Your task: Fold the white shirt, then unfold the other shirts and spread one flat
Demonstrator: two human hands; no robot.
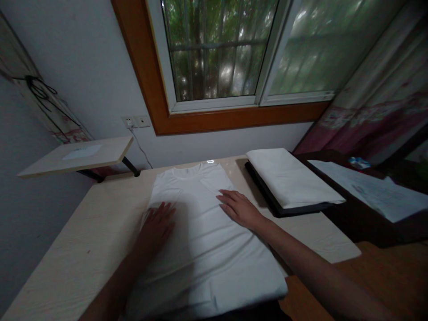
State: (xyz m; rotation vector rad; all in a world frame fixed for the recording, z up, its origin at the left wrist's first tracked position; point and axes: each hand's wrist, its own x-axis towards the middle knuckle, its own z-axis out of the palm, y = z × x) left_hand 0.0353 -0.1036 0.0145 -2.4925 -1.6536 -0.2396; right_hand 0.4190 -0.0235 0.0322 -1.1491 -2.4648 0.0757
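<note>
Saw one white T-shirt (pixel 200 236) laid out on one pale tabletop (pixel 100 223), collar end toward the wall, with several wrinkles across the lower half. Counted two hands on it, both palm down and unclenched: one left hand (pixel 158 223) on the left side, with fingers extended and slightly spread, gripping nothing; one right hand (pixel 239 207) on the right side, with fingers stretched toward the middle, likewise gripping nothing. Noted, just right of them, one folded white cloth (pixel 290 178) atop dark fabric (pixel 277 211) in uncertain number of layers. Found farther right one large sheet (pixel 364 187), and at far left one raised shelf (pixel 107 154) bearing one paper (pixel 82 152). Spotted beyond two socket plates (pixel 129 121), one cable (pixel 140 145) and one window (pixel 217 49) with two panes in view.
</note>
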